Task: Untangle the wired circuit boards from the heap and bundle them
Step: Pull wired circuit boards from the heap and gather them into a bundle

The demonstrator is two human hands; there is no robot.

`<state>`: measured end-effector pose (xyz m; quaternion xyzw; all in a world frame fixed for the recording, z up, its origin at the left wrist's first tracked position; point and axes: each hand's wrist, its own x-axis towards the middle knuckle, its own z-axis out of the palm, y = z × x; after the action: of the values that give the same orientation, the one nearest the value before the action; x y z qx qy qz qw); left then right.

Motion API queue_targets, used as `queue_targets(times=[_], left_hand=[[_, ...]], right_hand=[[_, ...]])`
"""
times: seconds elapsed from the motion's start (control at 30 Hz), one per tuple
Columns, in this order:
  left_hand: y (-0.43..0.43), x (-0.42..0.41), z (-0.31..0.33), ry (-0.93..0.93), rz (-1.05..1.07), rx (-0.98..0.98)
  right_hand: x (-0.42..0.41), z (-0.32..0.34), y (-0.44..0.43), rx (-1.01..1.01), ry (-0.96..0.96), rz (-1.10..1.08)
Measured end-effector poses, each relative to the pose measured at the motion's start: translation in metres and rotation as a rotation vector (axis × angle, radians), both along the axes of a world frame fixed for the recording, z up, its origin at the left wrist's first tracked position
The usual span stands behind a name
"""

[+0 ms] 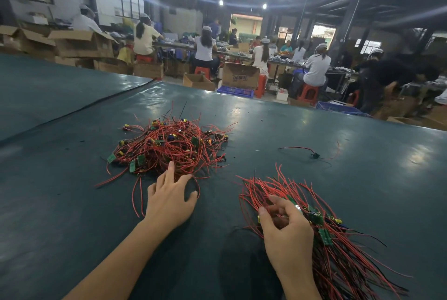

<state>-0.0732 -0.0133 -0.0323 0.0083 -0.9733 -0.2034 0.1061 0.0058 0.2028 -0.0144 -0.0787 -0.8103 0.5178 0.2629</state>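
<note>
Fingers, left: the fingers (170,172) of the left hand (169,199) are straight and spread wide, tips touching the near fringe of the heap (169,145). They grip nothing.
Fingers, right: the fingers (266,217) of the right hand (287,239) curl round the bundle (338,263), holding it beside its green boards.
Heap: red-wired circuit boards in a knotted mound, mid-bench, left of the bundle and apart from it.
Bundle: wires run roughly parallel with the boards gathered at one point, lying toward the near edge on the right. No tie is visible.
Stray piece: one wired part (314,154) lies alone between the bundle and the far edge.
Bench: dark green cover (266,118).
Progress: judged partly done, with a sizeable bundle sorted.
Outstanding: the heap looks comparably large, so much untangling remains, as does securing the bundle.
</note>
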Motion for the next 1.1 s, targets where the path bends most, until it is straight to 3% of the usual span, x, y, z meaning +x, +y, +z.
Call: queue_targets(times=[0.1, 0.27, 0.5, 0.7, 0.83, 1.1], left_hand=[[0.000, -0.002, -0.005, -0.035, -0.012, -0.049], [0.009, 0.003, -0.003, 0.068, -0.086, -0.038], [0.007, 0.001, 0.005, 0.258, -0.149, 0.174], [0.000, 0.001, 0.002, 0.236, 0.004, -0.044], [0.005, 0.000, 0.001, 0.194, -0.023, -0.131], [0.009, 0.003, 0.007, 0.154, 0.012, -0.150]], right_hand=[[-0.001, -0.001, 0.000, -0.013, 0.008, 0.020], [0.000, 0.001, -0.002, -0.046, 0.021, 0.042], [0.003, 0.004, -0.004, -0.053, 0.014, 0.074], [0.003, 0.004, -0.004, -0.054, -0.002, 0.075], [0.003, 0.004, -0.005, -0.056, -0.003, 0.080], [0.002, 0.003, -0.005, -0.065, 0.021, 0.080]])
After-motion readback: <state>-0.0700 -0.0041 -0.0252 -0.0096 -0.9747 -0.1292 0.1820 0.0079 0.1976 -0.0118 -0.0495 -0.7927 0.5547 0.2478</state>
